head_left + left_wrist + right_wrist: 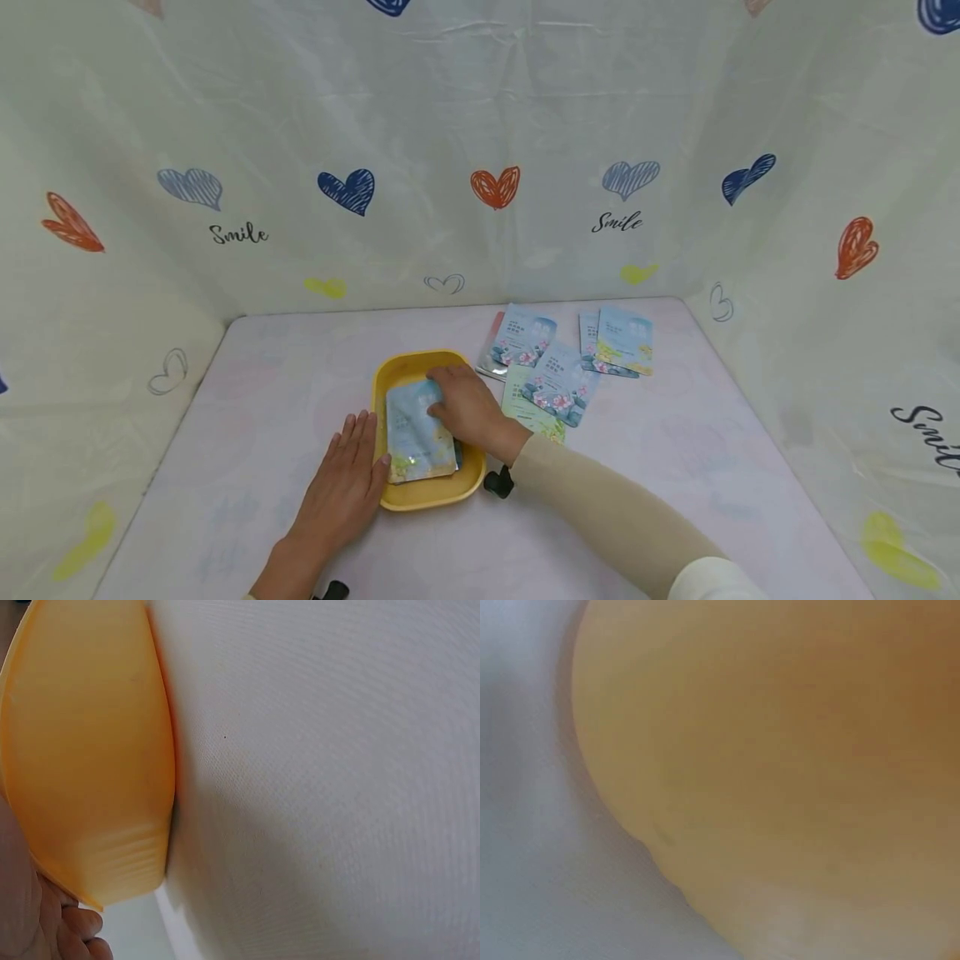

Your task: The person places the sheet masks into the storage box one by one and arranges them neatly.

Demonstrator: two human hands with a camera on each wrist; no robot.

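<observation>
Blue sachet lies flat inside the yellow tray, centre of the head frame, slightly below middle. It looks like a thin foil-type packet: light, floppy, probably slick on the face, so best pinched at an edge or corner rather than pressed flat (judgement, not measured). Right hand comes in from the lower right, forearm in a beige sleeve, knuckles up, fingers curled down onto the sachet's upper right corner; whether it actually pinches the packet or just rests on it, cannot tell. Left hand lies flat on the table at the tray's left rim, fingers straight and together, fingertips touching the rim, holding nothing. More sachets sit loosely overlapped right of the tray, toward the back wall. Left wrist view shows only the tray's outer wall against the tablecloth; right wrist view is blurred yellow tray surface, no fingers visible.
</observation>
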